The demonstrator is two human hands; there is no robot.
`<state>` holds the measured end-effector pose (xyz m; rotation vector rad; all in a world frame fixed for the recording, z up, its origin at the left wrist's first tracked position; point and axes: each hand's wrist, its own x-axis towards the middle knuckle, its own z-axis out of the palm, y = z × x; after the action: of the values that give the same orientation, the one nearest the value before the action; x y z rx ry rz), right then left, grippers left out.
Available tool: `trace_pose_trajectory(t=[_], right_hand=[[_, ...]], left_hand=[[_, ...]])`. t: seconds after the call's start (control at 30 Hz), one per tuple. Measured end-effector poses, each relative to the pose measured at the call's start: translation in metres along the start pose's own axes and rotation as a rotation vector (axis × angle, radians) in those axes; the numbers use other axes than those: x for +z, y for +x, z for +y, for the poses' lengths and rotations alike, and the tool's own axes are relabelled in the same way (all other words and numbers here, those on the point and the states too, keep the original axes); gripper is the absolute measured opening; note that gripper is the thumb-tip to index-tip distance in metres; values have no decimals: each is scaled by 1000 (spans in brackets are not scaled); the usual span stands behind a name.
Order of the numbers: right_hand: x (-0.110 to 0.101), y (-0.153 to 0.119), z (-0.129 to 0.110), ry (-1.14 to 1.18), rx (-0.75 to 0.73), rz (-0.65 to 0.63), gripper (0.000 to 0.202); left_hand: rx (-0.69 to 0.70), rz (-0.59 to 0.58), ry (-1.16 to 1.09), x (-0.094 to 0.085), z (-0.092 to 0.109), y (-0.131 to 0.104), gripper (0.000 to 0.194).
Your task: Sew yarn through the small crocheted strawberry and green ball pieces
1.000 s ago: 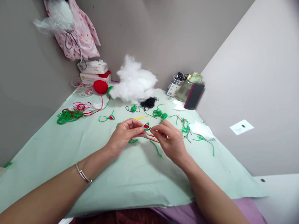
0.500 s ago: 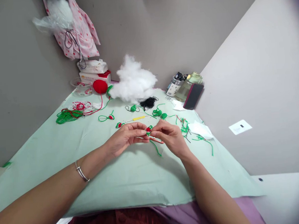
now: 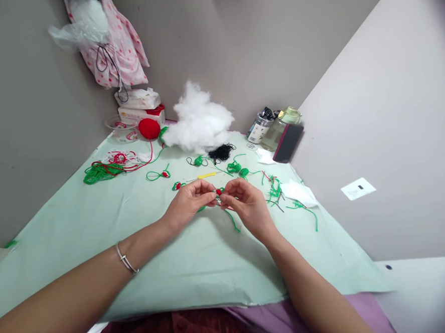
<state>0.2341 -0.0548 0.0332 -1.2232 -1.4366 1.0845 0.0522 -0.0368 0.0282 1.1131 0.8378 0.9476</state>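
Between my fingertips is a small red and green crochet piece [image 3: 218, 192], partly hidden by the fingers. My left hand [image 3: 190, 202] pinches its left side with thumb and index finger. On its right side, the thumb and fingers of my right hand [image 3: 249, 205] are closed on it. A green yarn tail [image 3: 232, 220] trails on the cloth below. Part of a thin reddish tool shows beneath the right fingers. Just beyond my hands lie a yellow-handled crochet hook [image 3: 207, 175] and another small red and green piece [image 3: 178, 186].
White stuffing [image 3: 200, 120] is heaped at the back, with black yarn [image 3: 222, 152] before it. A red yarn ball [image 3: 149, 129] and green yarn [image 3: 101, 172] are left. Yarn scraps [image 3: 274, 187], a phone [image 3: 288, 143] and a bottle [image 3: 276, 130] stand or lie right.
Both hands have turned slightly and drawn closer around the crochet piece. The left fingers have curled in more, and the reddish tool is now mostly hidden.
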Motion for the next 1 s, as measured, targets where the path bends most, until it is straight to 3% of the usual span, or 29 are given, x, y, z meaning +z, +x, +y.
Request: trace_pose_trajectory(t=[0.17, 0.37, 0.6, 0.77, 0.93, 1.0], right_hand=[[5, -4, 5, -74, -79, -53, 18], [-2, -2, 0, -192, -75, -8, 15], [-1, 6, -5, 266, 215, 128, 23], [2, 6, -3, 261, 177, 85, 26], [-1, 12, 1, 370, 181, 171, 25], [-2, 13, -1, 435, 218, 112, 30]], left_hand=[[38, 27, 96, -2, -8, 2, 21], [16, -88, 79, 0, -11, 2, 22], [-46, -147, -27, 2, -10, 2, 12], [-67, -220, -130, 3, -9, 1, 20], [-96, -236, -105, 2, -16, 3, 28], [-106, -258, -95, 1, -18, 3, 27]])
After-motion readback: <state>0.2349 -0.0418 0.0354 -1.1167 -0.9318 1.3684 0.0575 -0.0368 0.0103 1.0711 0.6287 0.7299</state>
